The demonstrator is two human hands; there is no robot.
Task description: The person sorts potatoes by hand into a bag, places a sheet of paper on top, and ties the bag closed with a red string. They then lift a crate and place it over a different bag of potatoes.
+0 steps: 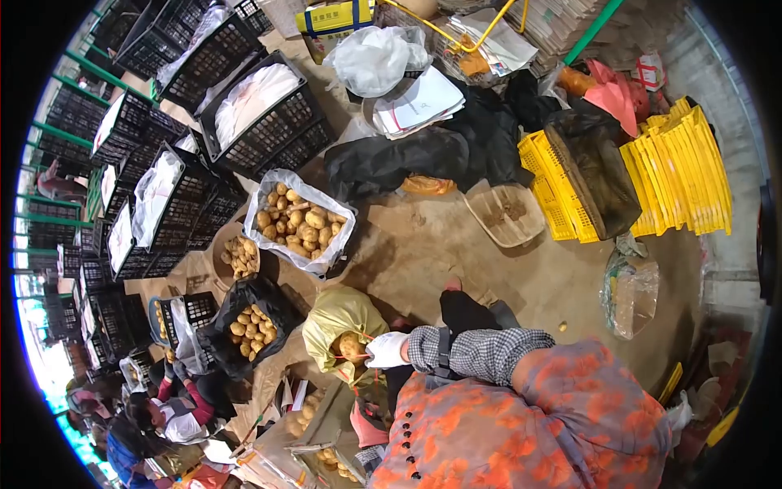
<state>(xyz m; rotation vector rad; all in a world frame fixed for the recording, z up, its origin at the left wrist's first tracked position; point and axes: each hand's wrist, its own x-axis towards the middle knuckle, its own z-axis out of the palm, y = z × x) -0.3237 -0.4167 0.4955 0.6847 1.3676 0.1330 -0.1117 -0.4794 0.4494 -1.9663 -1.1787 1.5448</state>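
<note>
A yellow-green bag [334, 311] with potatoes [351, 346] showing at its mouth stands in front of me. My right hand [386, 350], in a white glove, is closed at that mouth, on a thin red drawstring [376, 336] running round the opening. Lower down, beside a box of potatoes, is my left hand [368, 425] in what looks like a pink glove, its fingers hidden. A red strand hangs from the bag towards it. Checked sleeves [481, 352] cover my forearms.
A lined crate [271, 183] of potatoes, a basket [238, 259] and a black bag [281, 314] surround the yellow-green bag. Black crates [281, 122] stack at left, yellow crates [684, 175] at right. Another person [183, 411] sits lower left. A tan tub [509, 228] rests on the floor.
</note>
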